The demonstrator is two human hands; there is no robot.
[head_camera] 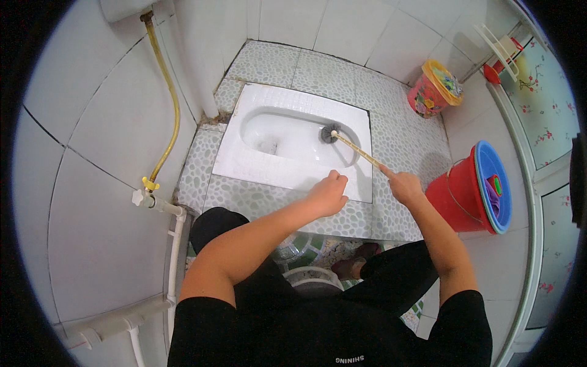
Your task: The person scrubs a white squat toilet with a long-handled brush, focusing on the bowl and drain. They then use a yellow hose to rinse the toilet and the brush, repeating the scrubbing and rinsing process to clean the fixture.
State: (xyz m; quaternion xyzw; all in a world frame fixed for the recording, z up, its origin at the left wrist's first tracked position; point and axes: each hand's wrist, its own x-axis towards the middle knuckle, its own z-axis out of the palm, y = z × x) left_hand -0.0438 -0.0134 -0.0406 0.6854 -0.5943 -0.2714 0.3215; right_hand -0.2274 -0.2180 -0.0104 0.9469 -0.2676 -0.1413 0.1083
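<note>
A white ceramic squat toilet pan (293, 176) lies set in the tiled floor before me. My right hand (404, 187) grips the end of a toilet brush's pale yellow handle (360, 150), the index finger laid along it. The round dark-bristled brush head (328, 134) is inside the bowl (293, 126) at its right end, against or close to the inner wall. My left hand (329, 193) hangs above the pan's near rim with its fingers curled in, and nothing shows in it. A drain hole with a little water (269, 146) is at the bowl's left end.
On the right stand a red bucket (454, 197) with a blue basin (493, 137) on it, and a lined waste bin (426, 96). A yellow hose (173, 101) and white pipes (174, 257) run along the left wall. A pale round container (314, 274) is between my legs.
</note>
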